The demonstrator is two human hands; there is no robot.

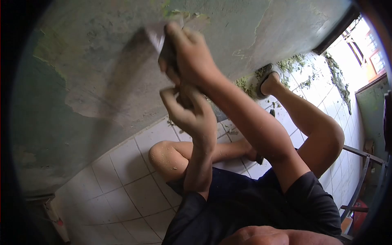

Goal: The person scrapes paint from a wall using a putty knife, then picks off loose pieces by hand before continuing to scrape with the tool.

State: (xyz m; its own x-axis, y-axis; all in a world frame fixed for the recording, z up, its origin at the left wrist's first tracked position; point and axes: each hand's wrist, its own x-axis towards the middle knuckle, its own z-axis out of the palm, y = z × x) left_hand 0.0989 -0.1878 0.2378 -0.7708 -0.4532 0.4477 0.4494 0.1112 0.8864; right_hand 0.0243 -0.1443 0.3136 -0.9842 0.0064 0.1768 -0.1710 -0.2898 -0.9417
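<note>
A scraper (166, 55) with a dark handle is in my right hand (192, 53), its fingers wrapped round it. Its pale blade (154, 37), smeared by motion, is at the grey-green wall (98, 69), close to a patch of peeling paint (190, 16). Just below, my left hand (194, 116) is curled close against the lower end of the handle. Its fingers look closed on that end, though the contact is partly hidden.
Flakes of scraped paint (294, 63) lie on the white tiled floor (126, 183) along the wall. My bent legs (316, 122) are beside the wall. A metal frame (363, 171) stands at the right, near a bright doorway (363, 49).
</note>
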